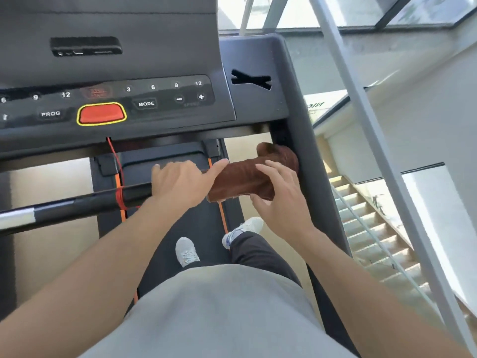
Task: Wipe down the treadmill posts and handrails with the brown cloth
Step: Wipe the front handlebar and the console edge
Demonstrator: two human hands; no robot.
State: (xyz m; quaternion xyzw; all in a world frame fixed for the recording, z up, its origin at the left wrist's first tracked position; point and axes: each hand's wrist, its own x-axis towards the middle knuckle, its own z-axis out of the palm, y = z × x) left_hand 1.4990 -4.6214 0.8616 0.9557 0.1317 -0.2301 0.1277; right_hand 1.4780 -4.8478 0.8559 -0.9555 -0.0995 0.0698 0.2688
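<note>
A black handrail (77, 202) is carrying a brown cloth (247, 177) draped over its right end beside the grey post (296, 112); a red cord (120, 200) is winding around its middle.

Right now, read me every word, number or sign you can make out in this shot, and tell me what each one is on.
"PROG": console button.
"MODE": console button.
"3" "6" "9" "12": console, right number row.
"6" "9" "12": console, left number row, cut off at the edge.
"–" and "+": console; word beneath too blurred.
Red patch above the red button: text unreadable.
Green lettering on a distant sign: unreadable.
</note>
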